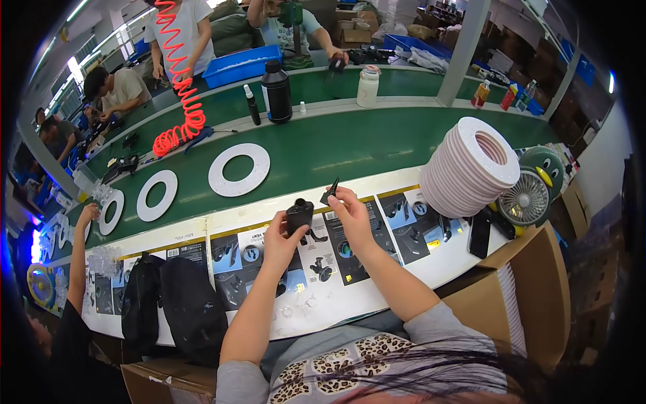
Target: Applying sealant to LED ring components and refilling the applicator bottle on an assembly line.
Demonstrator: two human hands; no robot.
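My left hand (278, 240) is closed around a black plastic part (299, 215) with a round opening at its top. Just to its right, my right hand (354, 221) pinches a small black pointed plastic piece (332, 192) between thumb and fingers, tip upward. The two pieces are apart, held above the near edge of the green conveyor belt (323, 161). Below my hands, flattened printed cartons (356, 249) in black, blue and yellow lie on the white worktable (431, 269). A few small clear plastic bits (287, 312) rest near its front edge.
A tall stack of white rings (457, 172) stands at right, beside a small fan (523, 198) and a phone (480, 233). Single white rings (239, 170) lie along the belt. Black bags (192, 299) lie at left, near another person's arm (79, 256). A black bottle (276, 94) stands beyond.
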